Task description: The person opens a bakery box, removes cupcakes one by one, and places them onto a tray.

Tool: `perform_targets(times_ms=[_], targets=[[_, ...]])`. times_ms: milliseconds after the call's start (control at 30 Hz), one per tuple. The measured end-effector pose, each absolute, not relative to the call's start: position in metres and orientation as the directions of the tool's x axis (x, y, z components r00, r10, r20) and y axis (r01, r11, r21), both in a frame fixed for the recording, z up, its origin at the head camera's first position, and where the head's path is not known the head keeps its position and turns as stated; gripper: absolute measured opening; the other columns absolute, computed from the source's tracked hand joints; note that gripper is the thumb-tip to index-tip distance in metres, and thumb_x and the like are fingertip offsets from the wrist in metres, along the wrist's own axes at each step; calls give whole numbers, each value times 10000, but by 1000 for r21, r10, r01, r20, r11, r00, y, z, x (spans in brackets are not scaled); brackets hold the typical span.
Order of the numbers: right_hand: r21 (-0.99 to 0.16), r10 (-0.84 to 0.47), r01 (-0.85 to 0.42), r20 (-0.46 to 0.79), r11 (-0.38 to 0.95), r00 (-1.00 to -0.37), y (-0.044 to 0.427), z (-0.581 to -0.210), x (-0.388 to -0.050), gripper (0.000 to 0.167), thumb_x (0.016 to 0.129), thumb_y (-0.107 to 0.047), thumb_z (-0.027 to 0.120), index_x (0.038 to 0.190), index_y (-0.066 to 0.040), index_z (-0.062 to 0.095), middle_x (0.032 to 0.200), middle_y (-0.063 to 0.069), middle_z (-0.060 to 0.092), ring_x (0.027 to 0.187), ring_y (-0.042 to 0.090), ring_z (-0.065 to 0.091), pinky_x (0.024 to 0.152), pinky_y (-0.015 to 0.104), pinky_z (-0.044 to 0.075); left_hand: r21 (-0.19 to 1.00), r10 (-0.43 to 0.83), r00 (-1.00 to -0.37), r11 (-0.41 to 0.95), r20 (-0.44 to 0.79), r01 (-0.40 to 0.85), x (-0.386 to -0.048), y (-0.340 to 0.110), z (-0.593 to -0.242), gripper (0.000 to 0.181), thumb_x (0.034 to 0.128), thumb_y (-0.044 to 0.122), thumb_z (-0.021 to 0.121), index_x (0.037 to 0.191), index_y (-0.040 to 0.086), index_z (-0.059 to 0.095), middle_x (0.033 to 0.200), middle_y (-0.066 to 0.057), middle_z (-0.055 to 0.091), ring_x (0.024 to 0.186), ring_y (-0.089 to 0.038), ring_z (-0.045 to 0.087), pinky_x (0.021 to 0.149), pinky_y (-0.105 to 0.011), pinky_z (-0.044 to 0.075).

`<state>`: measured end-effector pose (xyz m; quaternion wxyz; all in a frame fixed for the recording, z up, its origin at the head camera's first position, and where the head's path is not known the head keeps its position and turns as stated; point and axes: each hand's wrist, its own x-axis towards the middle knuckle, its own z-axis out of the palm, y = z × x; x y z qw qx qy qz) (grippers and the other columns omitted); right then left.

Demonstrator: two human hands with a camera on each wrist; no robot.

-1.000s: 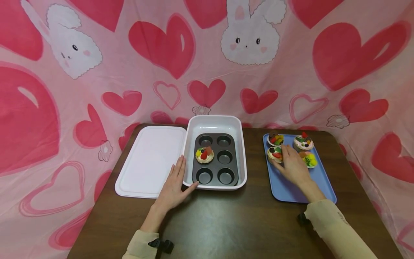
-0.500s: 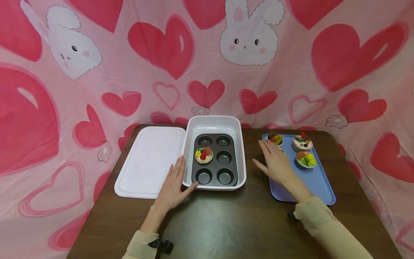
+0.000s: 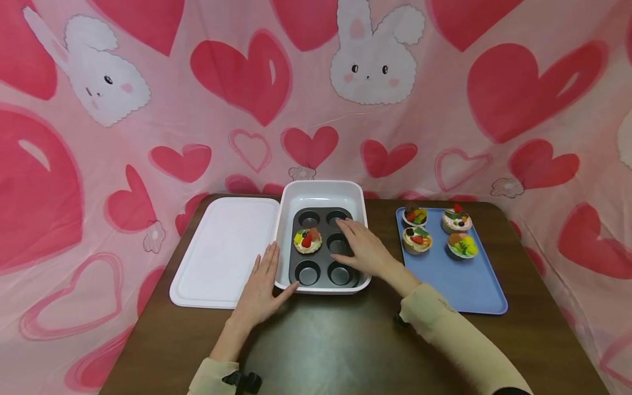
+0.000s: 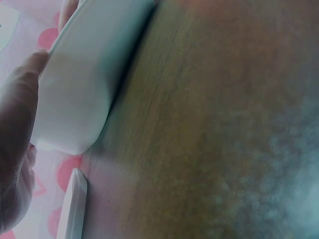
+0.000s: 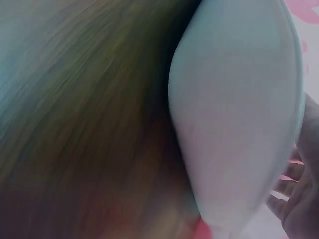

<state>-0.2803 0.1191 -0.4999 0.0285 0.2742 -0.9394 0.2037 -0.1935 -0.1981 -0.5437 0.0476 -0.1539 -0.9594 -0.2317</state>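
Observation:
A dark muffin tin (image 3: 322, 258) lies inside a deep white container (image 3: 323, 189). In its left middle cup sits one cupcake (image 3: 308, 241), topped with cream and fruit pieces. My left hand (image 3: 258, 293) rests at the container's front left corner, fingers straight along the rim; the left wrist view has the thumb at the container's edge. Over the right side of the tin is my right hand (image 3: 366, 249), its fingers extended and no object visible in them. It partly hides the right-hand cups. In the right wrist view its fingers (image 5: 286, 186) show beyond the container wall, loosely bent.
On the right, a blue tray (image 3: 459, 285) bears several fruit-topped cupcakes, among them a front left one (image 3: 417, 240) and a yellow-topped one (image 3: 462, 246). A flat white lid (image 3: 224, 252) lies left of the container. A patterned cloth hangs behind the brown table (image 3: 326, 340).
From among the cupcakes on the blue tray, my right hand has moved left to above the muffin tin. The tray's cupcakes are still there. My left hand stays at the container.

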Motion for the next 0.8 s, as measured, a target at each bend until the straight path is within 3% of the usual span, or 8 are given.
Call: perform_targets(times_ms=[333, 533, 800], targets=[[-507, -504, -428, -15, 748, -863, 74, -504, -304, 1076, 909, -541, 863, 1734, -116, 318, 1738, 184, 448, 1610, 393, 461, 1313, 611, 390, 419, 271, -950, 853, 155, 312, -195, -197, -544, 1089, 984, 656, 664, 1762, 63, 184, 1871, -83, 136, 1741, -319, 171, 1399, -589, 196], [-541, -541, -452, -7, 709, -841, 54, -505, -313, 1064, 878, -552, 878, 1706, -111, 376, 1693, 172, 500, 1549, 369, 524, 1288, 609, 432, 409, 279, -945, 853, 169, 325, -195, -197, -544, 1081, 992, 635, 675, 1753, 35, 197, 1865, -113, 159, 1733, -336, 201, 1397, -596, 208], [-635, -504, -393, 7, 665, -864, 41, -523, -316, 995, 900, -574, 838, 1687, -132, 420, 1694, 156, 506, 1536, 348, 527, 1281, 603, 446, 407, 274, -947, 856, 167, 319, -194, -198, -545, 1084, 995, 635, 677, 1759, 49, 179, 1870, -94, 142, 1736, -323, 192, 1398, -583, 211]])
